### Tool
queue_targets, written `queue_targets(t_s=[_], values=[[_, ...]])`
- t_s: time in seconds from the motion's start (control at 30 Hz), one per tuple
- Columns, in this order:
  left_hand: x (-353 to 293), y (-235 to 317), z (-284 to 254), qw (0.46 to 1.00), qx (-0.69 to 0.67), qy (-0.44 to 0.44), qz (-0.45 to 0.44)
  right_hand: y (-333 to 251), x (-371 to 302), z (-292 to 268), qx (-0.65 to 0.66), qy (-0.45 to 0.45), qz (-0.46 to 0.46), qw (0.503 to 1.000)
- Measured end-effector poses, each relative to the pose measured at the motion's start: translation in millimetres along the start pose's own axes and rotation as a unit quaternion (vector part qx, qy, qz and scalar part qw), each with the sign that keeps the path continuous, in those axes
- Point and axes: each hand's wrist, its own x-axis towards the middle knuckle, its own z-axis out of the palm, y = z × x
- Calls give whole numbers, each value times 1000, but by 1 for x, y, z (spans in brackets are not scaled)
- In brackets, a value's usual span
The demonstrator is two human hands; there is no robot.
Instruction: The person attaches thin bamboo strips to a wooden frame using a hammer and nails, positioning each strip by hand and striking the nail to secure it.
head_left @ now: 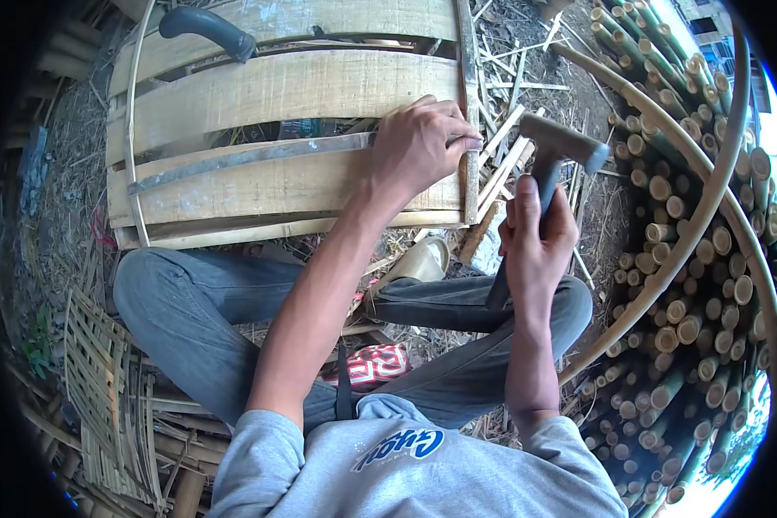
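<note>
My right hand (535,246) is wrapped round the dark handle of a hammer (564,142), its metal head raised just right of a wooden slatted crate (276,86). My left hand (423,142) rests on the crate near its right edge, thumb and fingers pinched together by the edge batten (469,112). A small dark thing shows at those fingertips, too small to name. Under the left hand, a long narrow grey strip (259,157) stretches left across the slats; its right end is hidden by the hand. A curved grey handle (205,30) lies on the far slats.
Bundled bamboo poles (665,328) are piled at the right, with bent poles (695,233) crossing in front. Woven bamboo pieces (104,388) lie at the lower left. Bamboo splinters (518,86) litter the ground beside the crate. My crossed legs (190,293) are against its near side.
</note>
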Motion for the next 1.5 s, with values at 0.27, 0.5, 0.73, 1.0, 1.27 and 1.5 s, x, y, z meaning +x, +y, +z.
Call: queue_targets(t_s=[0.27,0.5,0.73,1.0,1.27,1.5], values=[[-3,-3,3,1000,13,11,-3,6,28,-44,655,-237,266,667],[-3,-3,2,1000,9,10,-11,-2,-5,-25,201,-61,61,976],[-6,-4,4,1000,-7,17,-7,34,0,-32,151,-78,22,985],[-3,-5,0,1000,-13,25,-3,28,-3,-15,-34,-37,-61,997],[-4,0,-4,999,-4,34,7,41,-14,-8,14,-53,51,997],[-4,-2,-1,1000,-7,28,11,44,-17,1,22,-55,61,996]])
